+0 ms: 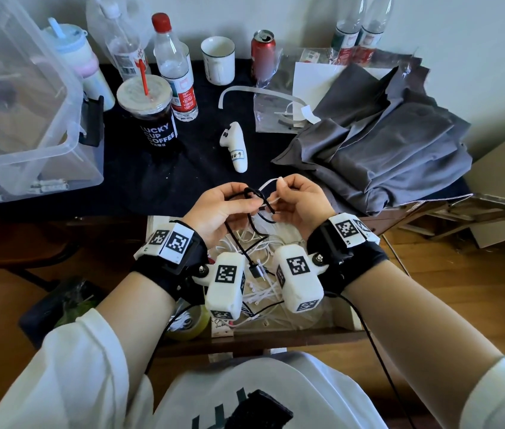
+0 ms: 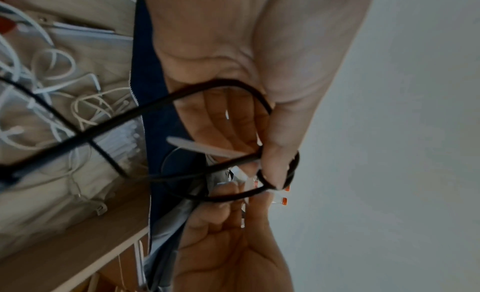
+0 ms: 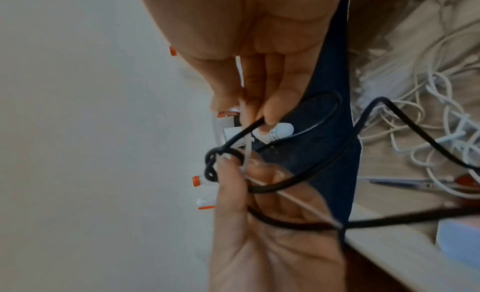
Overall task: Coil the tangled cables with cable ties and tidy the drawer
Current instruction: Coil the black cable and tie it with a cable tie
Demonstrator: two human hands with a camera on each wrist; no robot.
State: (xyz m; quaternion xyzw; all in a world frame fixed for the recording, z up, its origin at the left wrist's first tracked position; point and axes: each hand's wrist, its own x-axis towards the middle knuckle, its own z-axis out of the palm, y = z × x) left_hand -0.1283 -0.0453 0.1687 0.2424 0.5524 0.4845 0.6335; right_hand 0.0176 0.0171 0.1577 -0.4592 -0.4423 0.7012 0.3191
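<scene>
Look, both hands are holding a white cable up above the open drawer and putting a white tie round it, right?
Nearly. The cable is black, not white, as the head view shows. The left hand and right hand do hold it above the open drawer, with a white tie going round it. The white cables lie down in the drawer.

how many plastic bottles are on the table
4. One red-capped bottle and one clear bottle stand back left behind the coffee cup; two more stand back right. Others may be hidden.

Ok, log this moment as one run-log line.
step: tying black cable | left hand: pinches black cable loops | right hand: pinches white cable tie | drawer: open, white cables loose
</scene>
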